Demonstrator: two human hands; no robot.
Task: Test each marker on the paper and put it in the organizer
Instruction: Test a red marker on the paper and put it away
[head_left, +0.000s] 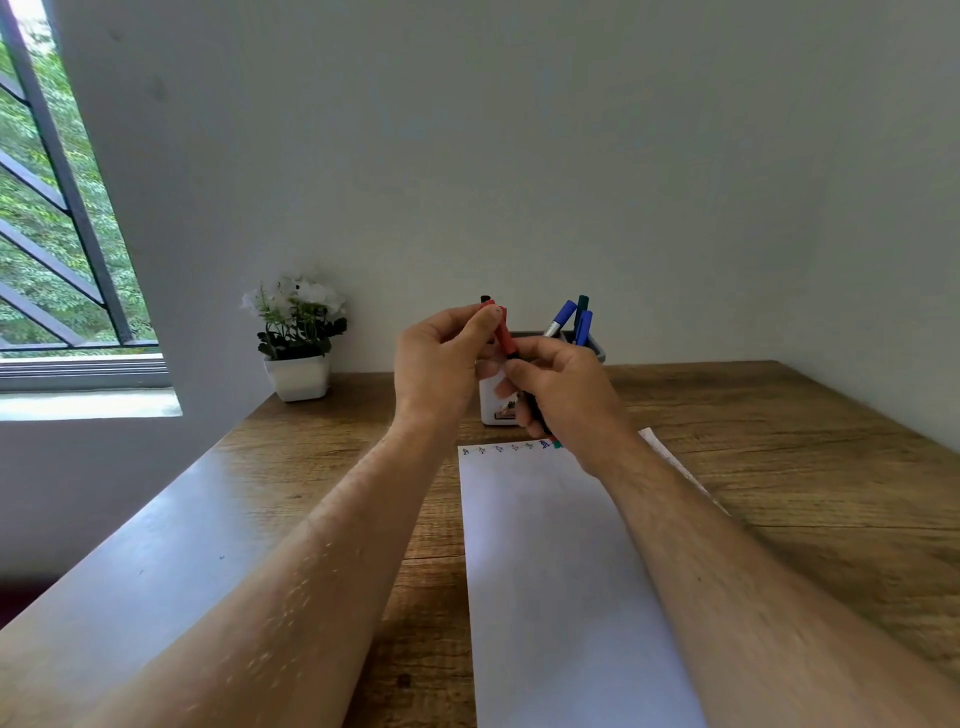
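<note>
Two hands meet above the paper (561, 571): my left hand (441, 358) pinches the red marker (503, 332), my right hand (558, 400) clamps a dark one. I would uncap straight, slowly.

Your left hand (441, 358) pinches a red marker (504, 332) while your right hand (561, 400) grips its lower end, above the paper (561, 571), before the organizer (597, 353) holding blue markers (571, 322).

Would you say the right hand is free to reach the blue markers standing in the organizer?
Probably not yet: the right hand grips a dark marker while both hands work the red marker. The blue markers stand unobstructed just behind.
</note>
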